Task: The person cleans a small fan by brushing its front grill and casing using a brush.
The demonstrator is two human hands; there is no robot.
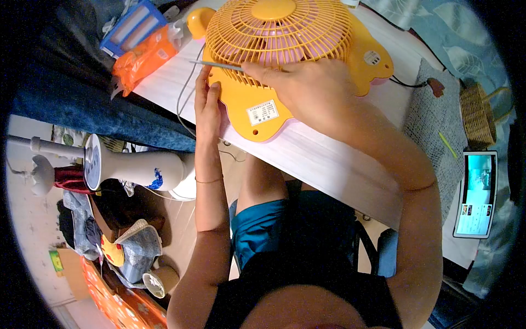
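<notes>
A yellow electric fan (233, 96) lies on the table with its slatted round grille (279, 33) facing up. White labels show on its flat base, along with screw holes near the edges. My left hand (208, 107) grips the base's left edge, its thumb on top. In my right hand (318, 90) is a slim grey pointed tool (219, 65), pinched and pointing left across the lower rim of the grille. I cannot make out the tool's exact kind. The right palm is over the base, just below the grille.
An orange plastic bag (145, 59) and a blue-and-white rack (133, 27) are at the table's upper left. To the right are a grey woven mat (422, 118), a wicker basket (478, 116) and a lit phone (475, 194). A grey cable (179, 104) hangs over the left edge.
</notes>
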